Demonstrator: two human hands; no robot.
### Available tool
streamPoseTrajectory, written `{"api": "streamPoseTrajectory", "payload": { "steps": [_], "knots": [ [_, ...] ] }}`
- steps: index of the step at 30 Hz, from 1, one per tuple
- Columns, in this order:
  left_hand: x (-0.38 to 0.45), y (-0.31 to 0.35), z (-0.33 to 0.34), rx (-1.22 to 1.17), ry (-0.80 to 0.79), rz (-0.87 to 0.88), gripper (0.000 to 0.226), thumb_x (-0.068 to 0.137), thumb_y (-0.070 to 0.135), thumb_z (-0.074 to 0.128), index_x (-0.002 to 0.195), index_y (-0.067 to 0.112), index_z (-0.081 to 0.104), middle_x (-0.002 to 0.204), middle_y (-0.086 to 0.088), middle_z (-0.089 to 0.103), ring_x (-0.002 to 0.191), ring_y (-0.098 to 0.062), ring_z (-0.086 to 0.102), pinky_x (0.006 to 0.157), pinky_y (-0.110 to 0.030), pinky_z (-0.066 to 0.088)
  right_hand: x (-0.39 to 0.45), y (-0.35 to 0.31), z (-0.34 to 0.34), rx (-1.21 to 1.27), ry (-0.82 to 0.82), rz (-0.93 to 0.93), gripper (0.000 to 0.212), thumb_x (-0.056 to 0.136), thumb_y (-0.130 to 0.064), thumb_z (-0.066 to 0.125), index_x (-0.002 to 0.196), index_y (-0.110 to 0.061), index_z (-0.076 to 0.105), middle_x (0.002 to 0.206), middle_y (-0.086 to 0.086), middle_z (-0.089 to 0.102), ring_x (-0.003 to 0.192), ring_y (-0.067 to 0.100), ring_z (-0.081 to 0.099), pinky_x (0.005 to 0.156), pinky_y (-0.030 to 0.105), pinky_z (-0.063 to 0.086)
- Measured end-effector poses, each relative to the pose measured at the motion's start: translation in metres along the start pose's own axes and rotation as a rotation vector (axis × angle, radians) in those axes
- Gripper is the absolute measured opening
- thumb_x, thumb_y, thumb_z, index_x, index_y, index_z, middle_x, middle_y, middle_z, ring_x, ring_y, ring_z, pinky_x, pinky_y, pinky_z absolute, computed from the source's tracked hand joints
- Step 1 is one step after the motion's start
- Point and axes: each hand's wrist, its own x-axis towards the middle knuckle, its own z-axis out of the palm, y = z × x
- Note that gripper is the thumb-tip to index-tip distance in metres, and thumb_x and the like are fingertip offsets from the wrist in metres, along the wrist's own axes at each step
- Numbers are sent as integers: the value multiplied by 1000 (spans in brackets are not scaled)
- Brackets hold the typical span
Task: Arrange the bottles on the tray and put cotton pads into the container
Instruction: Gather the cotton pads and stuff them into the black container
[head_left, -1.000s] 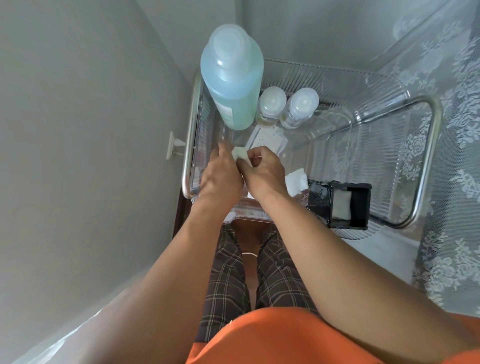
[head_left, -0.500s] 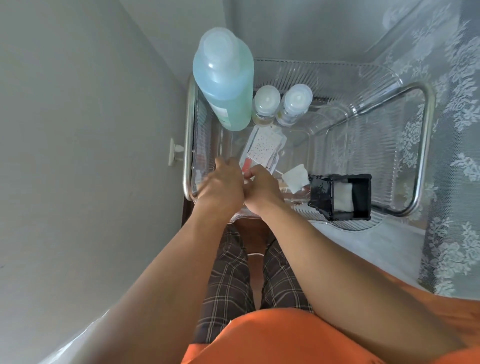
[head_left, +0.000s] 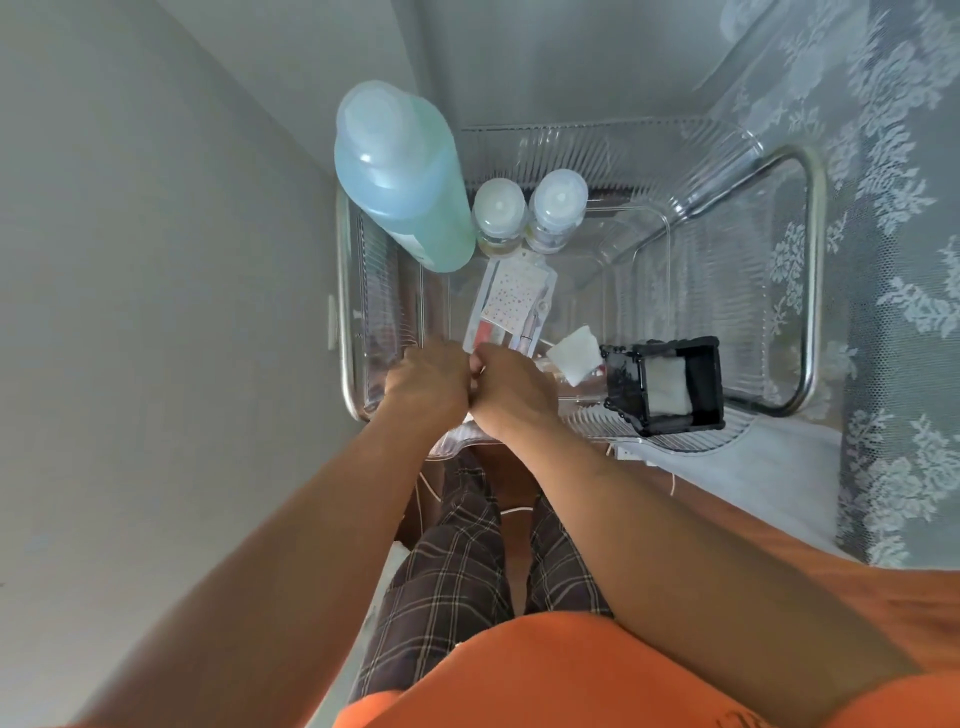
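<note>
Clear tray (head_left: 779, 171): 3 bottles, labels unreadable; hands pressed together, grip hidden.

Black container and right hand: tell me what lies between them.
In the head view, a loose white cotton pad lies on the clear tray between the right hand and the black container.

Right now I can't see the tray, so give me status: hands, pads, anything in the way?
Both hands, left and right, together at tray's near edge, contents hidden. One cotton pad loose beside black container. Nothing blocking.
</note>
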Motion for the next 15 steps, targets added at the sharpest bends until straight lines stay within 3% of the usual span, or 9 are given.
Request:
{"api": "streamPoseTrajectory", "payload": {
  "steps": [2,4,7,9,12,15],
  "knots": [
    [-2,-4,-1,-80,-22,79,55,90,-3,64,140,9,47,137,-14,49,123,-40,55,94,-48,53,-7,4,-5,77,21,-6,14,91,-19,68,89,-26,56,99,1,60,85,28,64,78,43,57],
    [-6,-7,-6,-190,-31,132,44,93,0,61,133,12,48,126,-13,58,110,-35,61,83,-44,53,-14,11,-13,140,63,-20,13,92,-25,70,94,-26,57,99,0,63,86,26,64,76,42,55],
    [-16,-8,-17,-306,15,211,30,97,14,63,122,20,48,114,-10,66,96,-31,63,76,-43,53,-26,20,-27,195,83,-9,15,96,-37,67,97,-28,54,86,-9,69,83,21,65,87,42,39],
    [-23,-8,-23,-350,21,269,31,97,26,66,123,24,50,120,-8,66,99,-30,63,81,-43,53,-31,26,-38,225,81,23,18,95,-39,68,104,-29,55,92,-10,72,87,19,68,94,45,42],
    [-26,-10,-29,-335,-45,341,40,96,33,69,131,26,52,132,-3,64,101,-24,61,79,-36,48,-38,33,-48,300,29,81,29,94,-35,72,117,-29,54,101,-5,73,82,15,70,76,39,56],
    [-21,-10,-28,-319,-108,342,38,97,29,67,131,32,52,135,-1,62,97,-20,59,74,-33,44,-42,37,-48,247,13,112,35,96,-37,68,126,-26,53,102,-1,71,81,16,70,65,35,55]
  ]
}}
